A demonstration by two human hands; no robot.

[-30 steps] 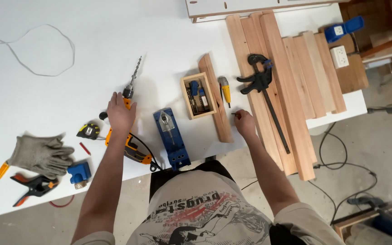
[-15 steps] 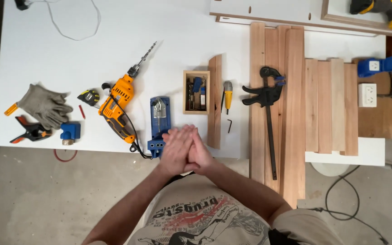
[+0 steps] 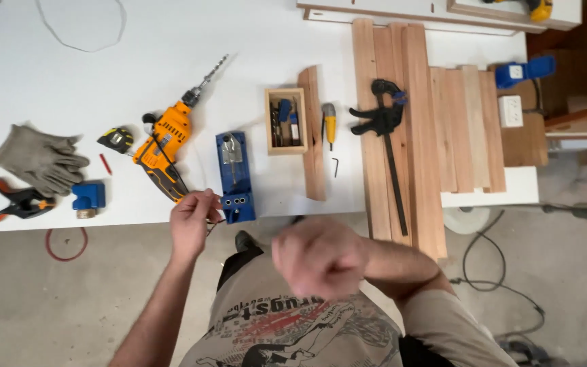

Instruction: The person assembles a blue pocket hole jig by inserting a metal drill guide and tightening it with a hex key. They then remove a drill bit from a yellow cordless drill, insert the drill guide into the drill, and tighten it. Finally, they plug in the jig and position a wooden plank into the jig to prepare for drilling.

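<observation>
Left hand [image 3: 191,224] pinches the cord at the orange drill's [image 3: 164,153] six o'clock; heavy, rigid tool, best gripped by its handle; right hand [image 3: 319,257] fisted, empty

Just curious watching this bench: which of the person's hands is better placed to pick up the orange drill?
Probably the left hand. It sits at the table edge beside the orange drill and its cord. The right hand is a blurred fist over the lap, away from the table.
</observation>
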